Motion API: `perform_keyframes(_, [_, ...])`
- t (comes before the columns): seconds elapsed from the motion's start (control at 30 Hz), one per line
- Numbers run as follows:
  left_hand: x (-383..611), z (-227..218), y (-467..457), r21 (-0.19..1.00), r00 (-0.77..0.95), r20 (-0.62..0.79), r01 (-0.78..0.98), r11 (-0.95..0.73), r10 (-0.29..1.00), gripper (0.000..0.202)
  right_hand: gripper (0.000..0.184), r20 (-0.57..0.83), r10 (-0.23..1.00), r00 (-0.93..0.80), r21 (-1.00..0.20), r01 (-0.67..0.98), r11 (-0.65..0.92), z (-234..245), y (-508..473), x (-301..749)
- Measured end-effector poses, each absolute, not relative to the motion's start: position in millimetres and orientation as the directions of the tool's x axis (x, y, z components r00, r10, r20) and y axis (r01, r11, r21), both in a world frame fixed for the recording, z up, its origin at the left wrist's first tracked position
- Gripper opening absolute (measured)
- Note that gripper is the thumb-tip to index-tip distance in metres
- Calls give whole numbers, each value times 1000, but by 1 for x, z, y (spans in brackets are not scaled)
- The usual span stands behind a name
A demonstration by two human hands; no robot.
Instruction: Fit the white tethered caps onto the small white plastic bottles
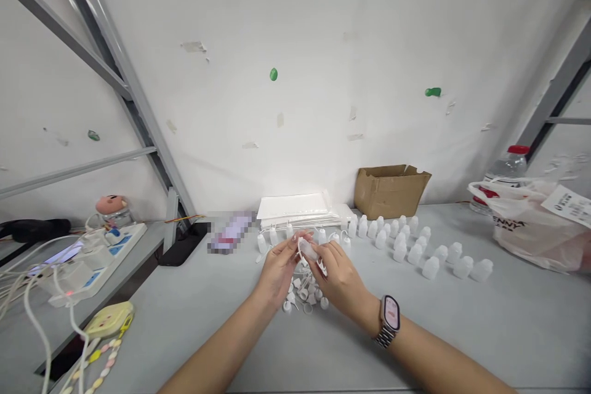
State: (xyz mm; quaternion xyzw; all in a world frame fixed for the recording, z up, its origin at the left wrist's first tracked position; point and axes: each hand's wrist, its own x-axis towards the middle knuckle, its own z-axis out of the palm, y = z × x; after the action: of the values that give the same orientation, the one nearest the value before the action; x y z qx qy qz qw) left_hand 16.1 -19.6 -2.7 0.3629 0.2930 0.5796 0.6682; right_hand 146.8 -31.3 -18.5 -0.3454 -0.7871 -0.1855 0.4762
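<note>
Above the middle of the desk, both hands meet around a small translucent plastic bottle (309,250), which lies tilted between the fingers. My left hand (278,268) is closed at its left end, where a thin white strap curves beside the fingertips. My right hand (339,271) is closed round its right side, and its fingers hide part of it. Right below the hands lies a loose pile of white caps (302,290) with straps and loops. Behind them, several small bottles with narrow tips, such as one bottle (261,242), stand upright.
Rows of small bottles (400,249) without tips stand to the right. A cardboard box (390,194) and a stack of white packets (295,209) are against the wall. A plastic bag (530,228) sits far right; a power strip (101,265) with cables lies left.
</note>
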Motion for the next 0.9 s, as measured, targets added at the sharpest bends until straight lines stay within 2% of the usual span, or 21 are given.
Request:
perform_keyframes(0.37, [20,-4,-24,828,182,18,-554,87,983,25,12,878,321,-355,104,797,595,-25,-35,140])
perform_keyframes(0.53, [25,-7,-29,856,51,12,-517,16,999,27,16,873,366,-323,47,802,595,-27,-35,137])
perform_keyframes(0.6, [26,-7,-30,857,12,1,-515,5,1000,28,15,868,426,-255,-88,766,637,-26,-34,137])
perform_keyframes(0.67, [25,-5,-29,846,20,-32,-532,37,999,30,14,807,570,-153,-346,659,667,-23,-33,137])
perform_keyframes(0.73, [23,-2,-27,829,66,-46,-554,75,997,33,15,665,742,-84,-623,485,614,-18,-32,139])
perform_keyframes(0.77, [22,-1,-25,826,84,-36,-559,77,996,33,17,586,807,-74,-724,399,562,-16,-31,140])
perform_keyframes(0.83, [20,1,-22,825,101,-12,-560,67,995,32,22,464,881,-88,-837,282,469,-13,-31,141])
perform_keyframes(0.9, [18,1,-20,831,110,-9,-553,68,994,30,25,408,907,-105,-875,237,421,-11,-31,141])
